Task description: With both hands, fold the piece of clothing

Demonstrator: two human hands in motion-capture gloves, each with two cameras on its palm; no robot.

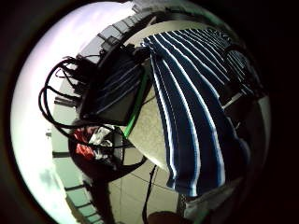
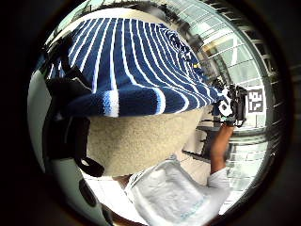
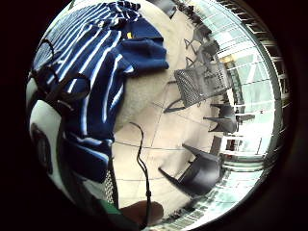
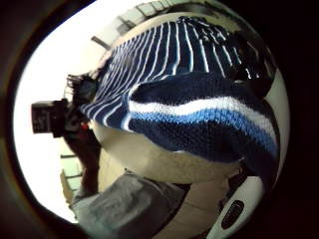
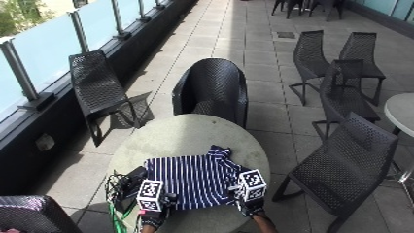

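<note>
One navy sweater with white stripes (image 5: 194,180) lies spread flat on one round pale table (image 5: 187,136), on the half nearest the person, its hem along the near edge and its collar toward the table's middle. Both of the person's gloved hands sit at that hem, one at each corner. The left hand (image 5: 152,213) is at the near left corner and the right hand (image 5: 251,206) at the near right corner. The left thumb side palm view shows the striped hem band (image 2: 122,101) close against that palm with black glove parts beside it, and the right thumb side palm view shows the same band (image 4: 209,119) filling much of the picture; whether the fingers of either hand pinch the cloth or only rest on it cannot be told.

One black box with cables (image 5: 129,187) sits on the table just beside the sweater's left side. Around the table stand six black wicker chairs in full view: one directly across (image 5: 210,90), one by the railing (image 5: 100,92), one at the right (image 5: 343,165), and three farther back on the right (image 5: 336,63).
</note>
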